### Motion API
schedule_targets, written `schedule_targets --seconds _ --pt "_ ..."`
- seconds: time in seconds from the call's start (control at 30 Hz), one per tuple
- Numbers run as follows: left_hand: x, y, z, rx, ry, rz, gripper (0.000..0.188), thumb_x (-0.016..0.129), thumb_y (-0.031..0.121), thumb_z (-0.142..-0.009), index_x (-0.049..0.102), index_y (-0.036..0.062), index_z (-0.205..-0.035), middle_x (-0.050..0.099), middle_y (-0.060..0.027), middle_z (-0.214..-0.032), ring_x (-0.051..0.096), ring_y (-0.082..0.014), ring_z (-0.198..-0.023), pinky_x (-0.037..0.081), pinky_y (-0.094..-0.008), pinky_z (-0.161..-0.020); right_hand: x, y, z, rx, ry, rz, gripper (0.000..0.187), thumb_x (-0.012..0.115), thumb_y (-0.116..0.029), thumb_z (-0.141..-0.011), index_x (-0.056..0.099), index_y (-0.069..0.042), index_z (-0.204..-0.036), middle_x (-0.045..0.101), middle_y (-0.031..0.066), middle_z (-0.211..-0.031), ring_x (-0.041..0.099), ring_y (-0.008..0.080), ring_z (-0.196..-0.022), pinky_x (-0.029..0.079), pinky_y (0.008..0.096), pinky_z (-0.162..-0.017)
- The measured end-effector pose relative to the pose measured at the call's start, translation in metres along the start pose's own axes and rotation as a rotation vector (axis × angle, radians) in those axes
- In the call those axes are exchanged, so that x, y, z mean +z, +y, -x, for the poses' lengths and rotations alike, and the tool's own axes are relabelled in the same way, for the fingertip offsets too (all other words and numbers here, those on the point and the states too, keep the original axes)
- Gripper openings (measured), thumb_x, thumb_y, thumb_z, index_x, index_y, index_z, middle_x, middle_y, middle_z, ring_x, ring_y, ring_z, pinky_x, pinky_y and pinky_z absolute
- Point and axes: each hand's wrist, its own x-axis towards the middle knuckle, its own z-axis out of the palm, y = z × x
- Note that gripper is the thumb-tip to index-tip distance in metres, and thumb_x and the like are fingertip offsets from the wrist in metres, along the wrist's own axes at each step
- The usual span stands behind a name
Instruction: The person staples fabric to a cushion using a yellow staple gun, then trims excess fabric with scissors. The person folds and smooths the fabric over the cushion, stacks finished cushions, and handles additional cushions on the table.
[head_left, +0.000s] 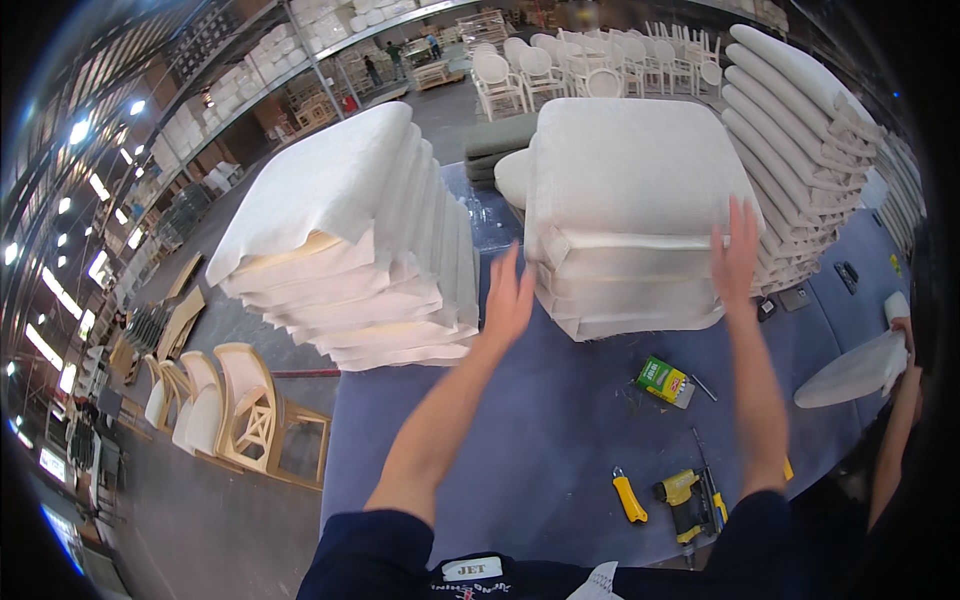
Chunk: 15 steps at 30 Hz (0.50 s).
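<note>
A stack of pale, fabric-covered seat cushions (630, 175) stands at the far middle of the table, with its front side facing me. My left hand (508, 300) is raised at the stack's left front corner, its fingers stretched out and holding nothing. Against or just before the right front of the same stack is my right hand (736, 255), fingers extended and parted; contact cannot be told. To the left of my left hand rises another stack of seat cushions (375, 250), its loose fabric edges hanging toward me.
On the grey-blue table (480, 450) lie a yellow utility knife (629, 496), a yellow staple gun (682, 503), a screwdriver (710, 490) and a green box (664, 380). More cushions (790, 140) lean at right. A co-worker's hand (905, 335) holds a cushion (850, 370). Wooden chairs (245, 400) stand left.
</note>
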Motion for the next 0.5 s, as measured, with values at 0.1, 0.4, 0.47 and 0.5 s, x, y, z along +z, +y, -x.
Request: schedule_targets --seconds 0.1,0.4,0.47,0.5 --pt "-0.053 -0.033 0.222 -0.034 0.009 -0.119 0.034 0.058 0.008 -0.108 0.063 -0.002 -0.14 0.068 -0.0218 -0.127 0.066 -0.0381 -0.116 0.052 -0.0451 -0.102 -0.059 -0.124 0.157 0.29 -0.168 -0.62 0.047 0.052 -0.007 -0.108 0.053 0.001 -0.155 0.053 0.0241 -0.156 0.052 0.036 -0.143 0.038 0.0436 -0.122" --pt "-0.263 -0.031 0.736 -1.659 0.389 -0.761 0.026 0.068 0.015 -0.098 0.074 -0.0004 -0.117 0.074 -0.0205 -0.095 0.073 -0.0338 -0.089 0.058 -0.0454 -0.081 -0.164 -0.271 0.534 0.709 -1.038 -0.831 0.027 0.061 -0.008 -0.101 0.073 0.001 -0.123 0.077 0.0139 -0.085 0.078 0.0198 -0.073 0.061 0.0338 -0.068" --pt "-0.298 -0.05 0.748 -1.636 0.483 -0.743 0.024 0.067 0.015 -0.097 0.075 -0.0005 -0.114 0.074 -0.0193 -0.092 0.073 -0.0305 -0.086 0.058 -0.0441 -0.079 -0.156 -0.275 0.513 0.741 -1.146 -0.798 0.025 0.061 -0.009 -0.099 0.075 -0.002 -0.119 0.076 0.013 -0.078 0.078 0.0221 -0.067 0.062 0.0359 -0.065" --pt "-0.315 -0.064 0.75 -1.54 0.529 -0.691 0.024 0.067 0.015 -0.097 0.076 -0.0005 -0.113 0.075 -0.0186 -0.091 0.073 -0.0289 -0.084 0.058 -0.0435 -0.077 -0.154 -0.28 0.495 0.743 -1.226 -0.754 0.025 0.061 -0.01 -0.098 0.076 -0.005 -0.117 0.076 0.012 -0.076 0.078 0.0232 -0.066 0.062 0.0374 -0.066"
